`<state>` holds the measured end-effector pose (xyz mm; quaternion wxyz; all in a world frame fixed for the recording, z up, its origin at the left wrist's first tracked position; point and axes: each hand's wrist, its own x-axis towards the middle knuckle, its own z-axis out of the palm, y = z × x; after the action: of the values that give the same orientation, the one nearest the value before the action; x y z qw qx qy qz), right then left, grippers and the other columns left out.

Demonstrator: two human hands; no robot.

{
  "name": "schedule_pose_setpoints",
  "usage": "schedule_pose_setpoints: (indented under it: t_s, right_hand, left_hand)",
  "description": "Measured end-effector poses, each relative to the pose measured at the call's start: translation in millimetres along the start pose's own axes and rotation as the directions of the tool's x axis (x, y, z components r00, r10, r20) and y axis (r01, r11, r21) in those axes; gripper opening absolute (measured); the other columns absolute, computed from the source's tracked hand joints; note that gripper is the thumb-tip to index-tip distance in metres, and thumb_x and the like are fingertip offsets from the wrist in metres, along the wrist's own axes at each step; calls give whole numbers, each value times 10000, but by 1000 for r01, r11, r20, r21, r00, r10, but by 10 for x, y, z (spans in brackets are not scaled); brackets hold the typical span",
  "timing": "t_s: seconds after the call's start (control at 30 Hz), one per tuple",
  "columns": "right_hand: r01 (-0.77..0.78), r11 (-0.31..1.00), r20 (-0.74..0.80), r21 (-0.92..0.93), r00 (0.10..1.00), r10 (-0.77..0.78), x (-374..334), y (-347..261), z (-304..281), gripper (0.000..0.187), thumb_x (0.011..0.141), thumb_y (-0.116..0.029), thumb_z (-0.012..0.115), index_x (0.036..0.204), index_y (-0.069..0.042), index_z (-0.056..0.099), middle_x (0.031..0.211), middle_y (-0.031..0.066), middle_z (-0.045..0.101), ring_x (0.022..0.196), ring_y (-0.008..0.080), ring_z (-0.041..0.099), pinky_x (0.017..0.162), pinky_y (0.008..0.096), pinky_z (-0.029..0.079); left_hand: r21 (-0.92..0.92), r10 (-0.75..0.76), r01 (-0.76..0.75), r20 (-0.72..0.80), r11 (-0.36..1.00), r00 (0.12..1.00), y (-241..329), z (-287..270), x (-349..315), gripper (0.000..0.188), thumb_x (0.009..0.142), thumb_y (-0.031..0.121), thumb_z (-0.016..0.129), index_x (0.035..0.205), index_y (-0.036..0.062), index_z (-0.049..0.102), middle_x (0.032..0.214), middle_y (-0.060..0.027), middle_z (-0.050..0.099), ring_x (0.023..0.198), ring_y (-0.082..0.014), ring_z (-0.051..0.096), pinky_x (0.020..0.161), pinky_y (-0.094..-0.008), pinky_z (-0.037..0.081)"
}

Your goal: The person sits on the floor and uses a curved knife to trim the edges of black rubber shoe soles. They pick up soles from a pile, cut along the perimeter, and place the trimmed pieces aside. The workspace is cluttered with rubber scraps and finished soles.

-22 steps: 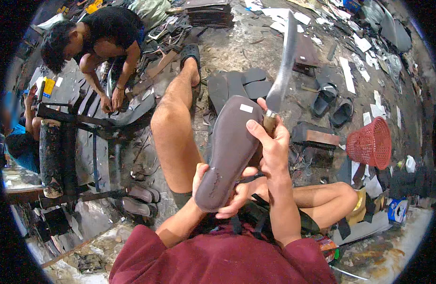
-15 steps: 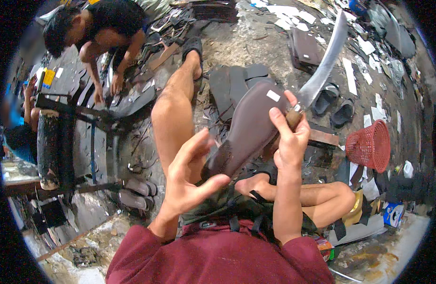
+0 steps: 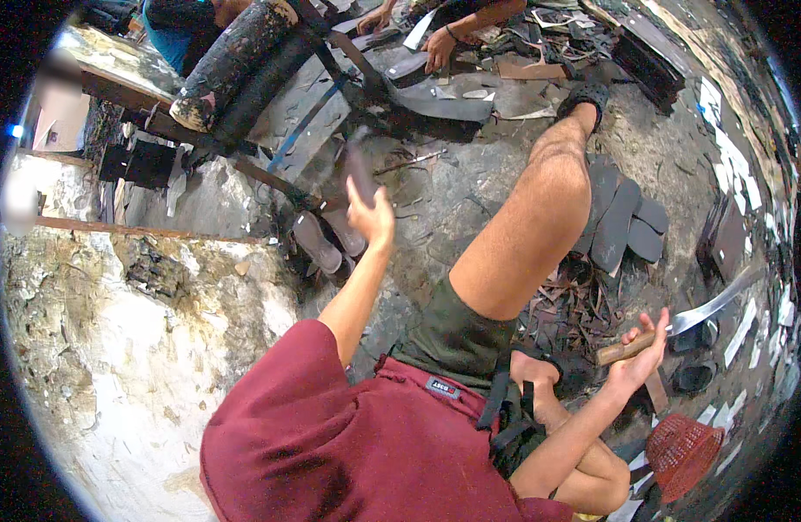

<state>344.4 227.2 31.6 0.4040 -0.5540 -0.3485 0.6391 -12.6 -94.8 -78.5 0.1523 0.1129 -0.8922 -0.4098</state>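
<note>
Out to the left, my left hand (image 3: 372, 216) grips a brown shoe sole (image 3: 360, 170), seen nearly edge-on and blurred by motion. Just below that hand, brown sandal soles (image 3: 316, 244) lie on the floor. At the right, my right hand (image 3: 637, 364) is turned palm up around the wooden handle of a curved knife (image 3: 712, 306). Its long blade points away to the upper right. Dark soles (image 3: 615, 222) lie flat on the floor beyond my raised knee.
A red plastic basket (image 3: 679, 457) stands at lower right, near dark sandals (image 3: 694, 377). A co-worker's hand (image 3: 439, 50) is among scraps at the top. A dark padded roller (image 3: 235, 70) on a frame is at upper left. Brown offcuts (image 3: 574, 304) litter the floor.
The view has swung left. My left hand, open beside the sole before, now holds it out to the left. My right hand has parted from the sole and keeps only the knife.
</note>
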Motion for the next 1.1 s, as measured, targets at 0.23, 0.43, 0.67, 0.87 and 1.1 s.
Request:
schedule_pose_setpoints:
  t_s: [0.23,0.43,0.67,0.87,1.1]
  right_hand:
    - [18,982,7,-189,1000,-17,469,579,-25,344,877,-76,711,1198,-103,590,885,53,647,654,139,603,553,265,493]
    - [336,542,74,-770,892,-447,1198,1439,495,382,823,-281,765,1010,-6,575,965,214,655,915,397,642,859,479,488]
    - [249,920,-91,-304,953,-288,973,1259,665,412,725,-178,884,962,-35,578,879,34,622,837,186,590,792,350,473]
    - [567,822,-74,60,824,-562,184,118,390,355,814,-49,825,862,-143,486,905,-51,490,802,81,478,760,260,425]
    - [437,885,-41,160,899,-436,-551,-450,97,253,905,-122,747,918,-117,494,905,-6,530,740,82,529,637,236,466]
  left_hand:
    - [652,-315,229,16,723,949,-1794,-77,110,797,829,523,698,1530,308,384,1296,-275,522,1164,-437,538,967,-555,464]
    - [729,-357,335,-133,597,925,-1511,-25,151,824,760,655,721,1465,294,490,1467,-220,408,1317,-422,397,1030,-579,381]
    - [-137,246,-237,56,962,968,99,-148,81,546,904,324,712,1374,90,563,1429,-211,504,1273,-361,516,1074,-459,398]
    - [-813,815,-447,56,372,577,2235,-474,-1245,647,869,179,767,1384,-62,458,1440,-258,466,1332,-366,467,1117,-471,370]
    - [-386,381,582,914,716,138,3020,-397,-2253,562,896,150,759,1348,-57,495,1297,-167,612,1152,-189,593,1017,-326,457]
